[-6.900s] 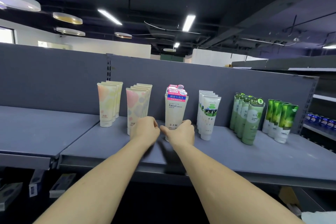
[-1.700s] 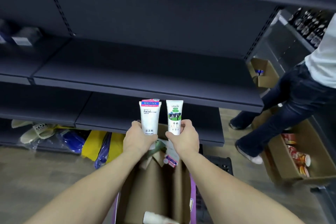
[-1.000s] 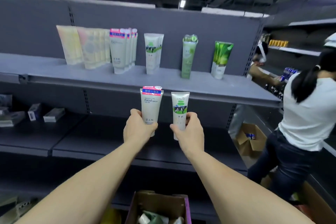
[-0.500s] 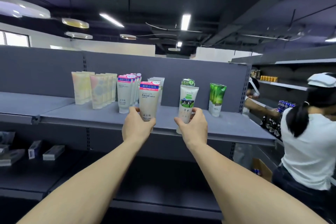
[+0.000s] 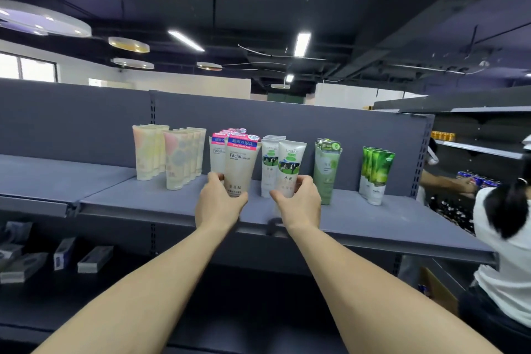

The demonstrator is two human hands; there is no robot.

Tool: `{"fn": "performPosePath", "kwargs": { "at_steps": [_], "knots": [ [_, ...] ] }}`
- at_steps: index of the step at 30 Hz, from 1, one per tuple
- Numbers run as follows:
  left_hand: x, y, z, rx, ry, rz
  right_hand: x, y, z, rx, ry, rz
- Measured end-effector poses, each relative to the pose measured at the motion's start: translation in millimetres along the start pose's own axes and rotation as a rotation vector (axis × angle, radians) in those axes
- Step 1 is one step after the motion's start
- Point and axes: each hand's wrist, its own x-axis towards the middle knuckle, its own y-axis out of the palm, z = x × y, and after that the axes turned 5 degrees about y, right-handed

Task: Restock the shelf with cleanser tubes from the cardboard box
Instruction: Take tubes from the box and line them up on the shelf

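My left hand (image 5: 219,204) grips a cream Facial cleanser tube (image 5: 240,165) with a pink and blue top, held upright just in front of the row of matching tubes (image 5: 217,152). My right hand (image 5: 298,201) grips a white tube with a green cow picture (image 5: 289,165), upright in front of its matching row (image 5: 268,165). Both tubes are over the grey shelf (image 5: 172,204). The cardboard box is out of view.
Pastel tubes (image 5: 169,156) stand to the left, pale green tubes (image 5: 326,169) and bright green tubes (image 5: 375,172) to the right. A person in a white shirt (image 5: 505,256) crouches at the right edge. Small boxes (image 5: 60,256) lie on the lower shelf at left.
Both hands have carried their tubes up from the box and forward to the top shelf, now right in front of the matching rows. The view has risen and closed in on the shelf.
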Motion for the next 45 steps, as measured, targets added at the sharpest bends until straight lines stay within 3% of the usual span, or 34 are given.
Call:
{"fn": "performPosePath", "kwargs": {
  "at_steps": [13,29,40,45],
  "knots": [
    [74,28,31,-0.11,0.062,0.076,31,77,8,-0.082,0.097,-0.07],
    [83,39,41,-0.055,0.048,0.066,53,92,-2,-0.091,0.167,-0.028],
    [71,15,53,-0.016,0.002,0.029,36,76,9,-0.149,0.154,-0.077],
    [69,1,67,0.016,-0.031,0.023,23,88,16,-0.153,0.113,-0.015]
  ]
}}
